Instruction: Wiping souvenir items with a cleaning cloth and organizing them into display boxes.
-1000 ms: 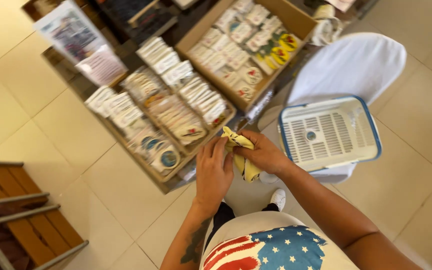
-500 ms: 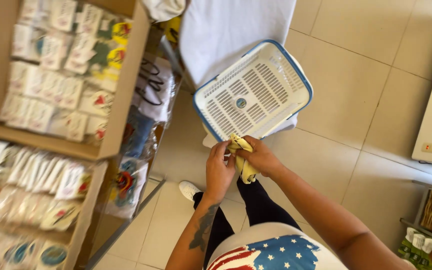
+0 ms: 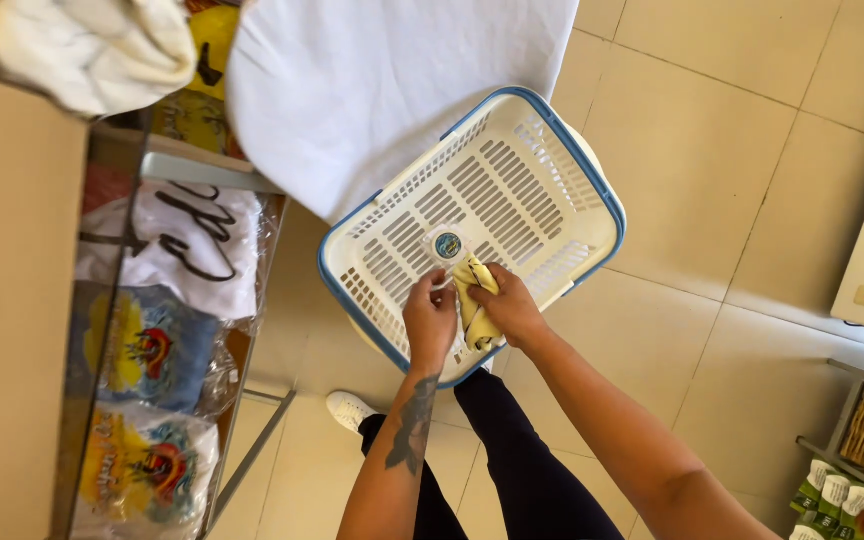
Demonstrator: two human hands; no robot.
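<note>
Left hand: the left hand [image 3: 430, 318] is over the near part of the basket, its fingers curled, the fingertips pinching a small clear wrapper edge just below the round sticker; how firmly it holds cannot be told.
Right hand: the right hand [image 3: 508, 306] is closed round a yellow packet [image 3: 474, 300], thumb on top, knuckles toward the basket's near rim.
Packet: crumpled, yellow and cream, held between both hands just above the basket floor; whether it touches the floor cannot be told.
Basket: the basket [image 3: 552, 160] is white slotted plastic with a blue rim, tilted corner-on to the person, resting on a white cloth-covered seat [image 3: 372, 90].
Sticker: a round blue sticker [image 3: 448, 245] sits on the middle of the basket floor, just beside the left fingertips.
Left side: a glass shelf [image 3: 132, 330] holds folded printed shirts in clear bags; a tan box wall [image 3: 7, 300] stands nearer the camera.
Top left: a white bundle of cloth [image 3: 92, 45] lies on the box edge.
Floor: pale tiles [image 3: 732, 200]; a white shoe [image 3: 350, 408] shows beside dark trouser legs.
Bottom right: a rack [image 3: 852, 470] with green and white packs.
</note>
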